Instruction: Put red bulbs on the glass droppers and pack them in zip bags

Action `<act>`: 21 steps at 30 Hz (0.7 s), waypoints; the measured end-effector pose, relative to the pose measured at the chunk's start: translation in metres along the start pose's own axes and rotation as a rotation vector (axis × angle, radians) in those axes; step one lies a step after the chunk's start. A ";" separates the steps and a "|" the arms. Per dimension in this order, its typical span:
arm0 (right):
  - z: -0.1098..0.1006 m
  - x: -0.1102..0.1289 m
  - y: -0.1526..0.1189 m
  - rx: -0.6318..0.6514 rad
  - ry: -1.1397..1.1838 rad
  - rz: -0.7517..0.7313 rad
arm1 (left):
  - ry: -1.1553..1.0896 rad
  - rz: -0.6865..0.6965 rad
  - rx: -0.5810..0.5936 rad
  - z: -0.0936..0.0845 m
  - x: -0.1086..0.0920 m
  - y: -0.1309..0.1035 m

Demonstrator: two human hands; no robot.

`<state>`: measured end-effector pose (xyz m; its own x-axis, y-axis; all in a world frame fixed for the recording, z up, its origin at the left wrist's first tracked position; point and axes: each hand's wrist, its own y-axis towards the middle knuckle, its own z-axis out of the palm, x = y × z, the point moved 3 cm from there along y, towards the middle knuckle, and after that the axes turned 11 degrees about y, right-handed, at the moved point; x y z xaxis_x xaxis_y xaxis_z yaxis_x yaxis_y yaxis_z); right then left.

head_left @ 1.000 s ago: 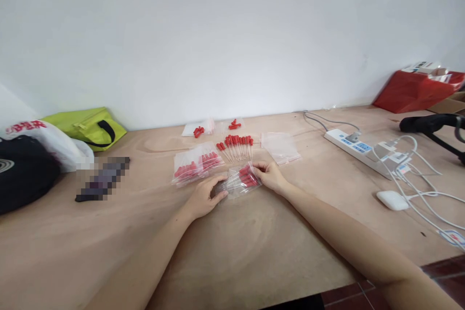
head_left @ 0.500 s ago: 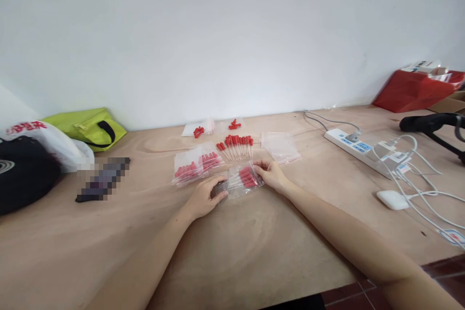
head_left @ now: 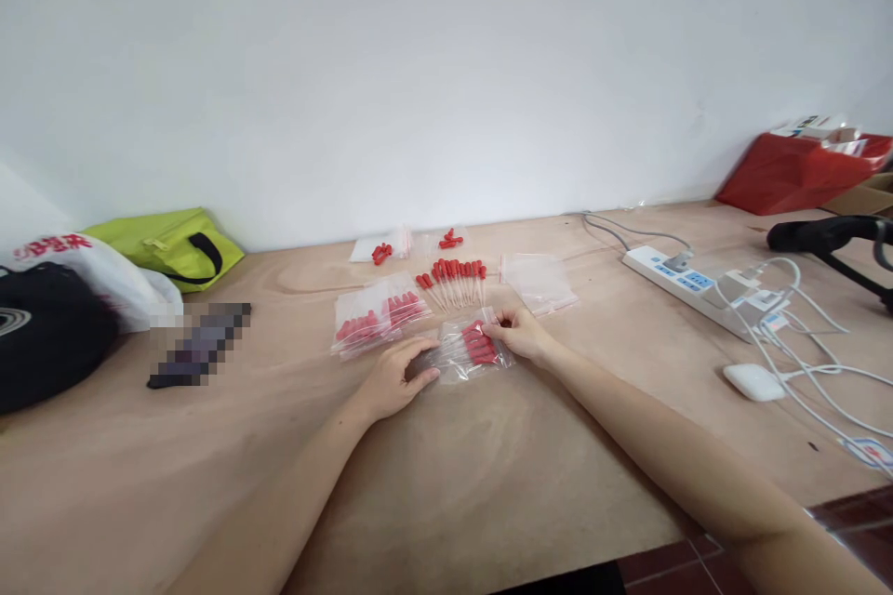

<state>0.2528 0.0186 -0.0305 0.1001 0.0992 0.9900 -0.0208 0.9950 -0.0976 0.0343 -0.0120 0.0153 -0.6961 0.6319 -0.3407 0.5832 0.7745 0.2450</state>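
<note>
A clear zip bag lies flat on the table between my hands. Inside it are several droppers, red bulbs to the right, pale tubes to the left. My right hand pinches the bag's right side beside the topmost bulb. At the left end, my left hand rests with thumb and fingers apart, its fingertips touching or just beside the plastic. Just beyond, loose droppers are fanned out on the wood. Filled bags with red bulbs lie to their left, and a flat zip bag to their right.
Loose red bulbs sit on bags near the wall. Right of my arm are a power strip, cables and a white charger. A phone-like dark object, a green bag and a black bag lie left.
My right hand has shifted its grip from the bag's edge inward, nearer the red bulbs. The bag now lies flatter, and the thumb and fingers of my left hand have eased off its left end.
</note>
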 end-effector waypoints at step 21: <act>-0.064 0.029 0.012 -0.425 0.662 -0.255 | 0.053 -0.029 0.013 0.003 0.003 0.000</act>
<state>0.3194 0.0343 -0.0098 0.6185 -0.2767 0.7354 0.4467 0.8938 -0.0394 0.0334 -0.0105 0.0119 -0.7337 0.6104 -0.2984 0.5679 0.7921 0.2238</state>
